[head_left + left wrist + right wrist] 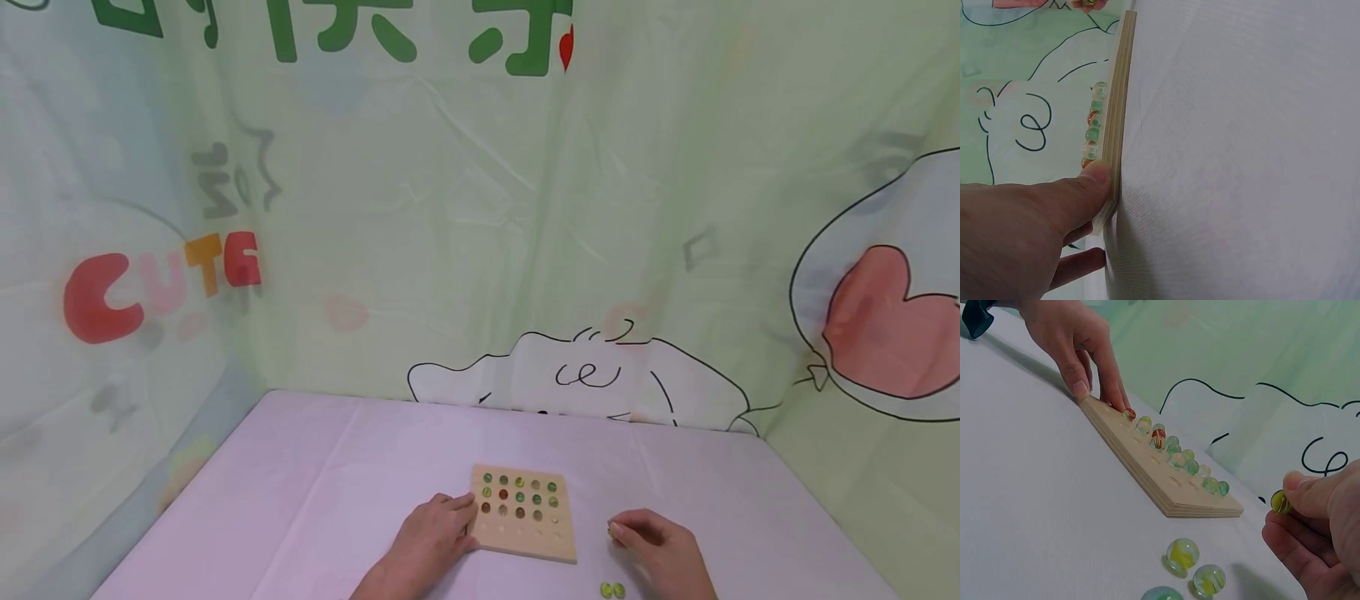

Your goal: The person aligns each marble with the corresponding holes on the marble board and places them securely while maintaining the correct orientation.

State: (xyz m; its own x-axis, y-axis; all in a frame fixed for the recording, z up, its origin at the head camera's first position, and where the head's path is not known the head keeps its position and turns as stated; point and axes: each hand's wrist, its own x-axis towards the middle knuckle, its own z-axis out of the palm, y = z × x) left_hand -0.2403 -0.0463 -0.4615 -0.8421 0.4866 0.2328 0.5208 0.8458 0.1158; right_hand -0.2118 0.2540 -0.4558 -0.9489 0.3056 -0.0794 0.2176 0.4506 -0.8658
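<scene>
A square wooden board [525,546] lies flat on the table. Glass marbles [1191,467] in green, yellow and red-brown sit in hollows in its farther rows, while the row nearest me shows bare hollows. My left hand [431,533] holds the board at its left side, the thumb [1094,178] against the near edge and the fingers along the left edge. To the right of the board, above the cloth, my right hand [663,550] pinches a yellow-green marble [1280,502] between thumb and fingertips.
Two yellow-green marbles [612,590] lie close together on the pale tablecloth [337,467], near the right hand. A teal marble [1162,594] shows partly at the bottom of the right wrist view. A printed curtain [450,208] hangs behind the table.
</scene>
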